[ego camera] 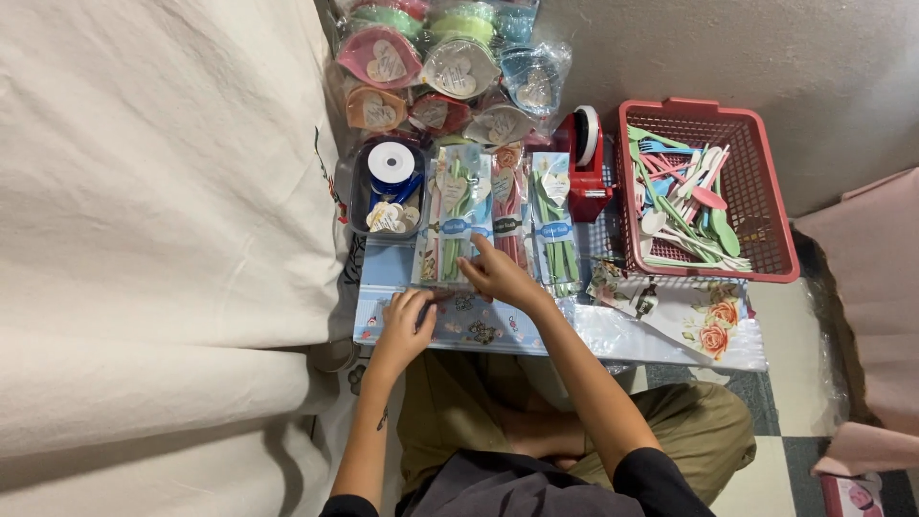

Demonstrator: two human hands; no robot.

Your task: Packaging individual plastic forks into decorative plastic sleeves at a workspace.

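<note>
Cutlery packets [458,215], clear sleeves holding green and pink plastic pieces with a blue band across each, lie side by side on the low table [613,330], just left of the red tape dispenser [586,158]. We see them from above, looking down over our crossed legs.

Our right hand [498,273] rests on the near end of the packet left of the dispenser, fingers pressed together and curled down onto the plastic, index finger pointing at the blue band. Our left hand [407,321] sits nearer to us and further left of the dispenser, on the table's patterned cover, fingers bent and closed at the lower edge of the same packet; we cannot tell whether they pinch it.

Further left of the dispenser a small dark tray [360,196] holds a spool of blue ribbon [392,165] and pale paper tags. Behind the dispenser, against the wall, heart-shaped boxes [450,67] in clear wrapping are piled up. Right of the dispenser stands a red basket [766,206] filled with loose pastel spoons and forks [684,196]. A cream cloth [153,220] covers everything far left.
</note>
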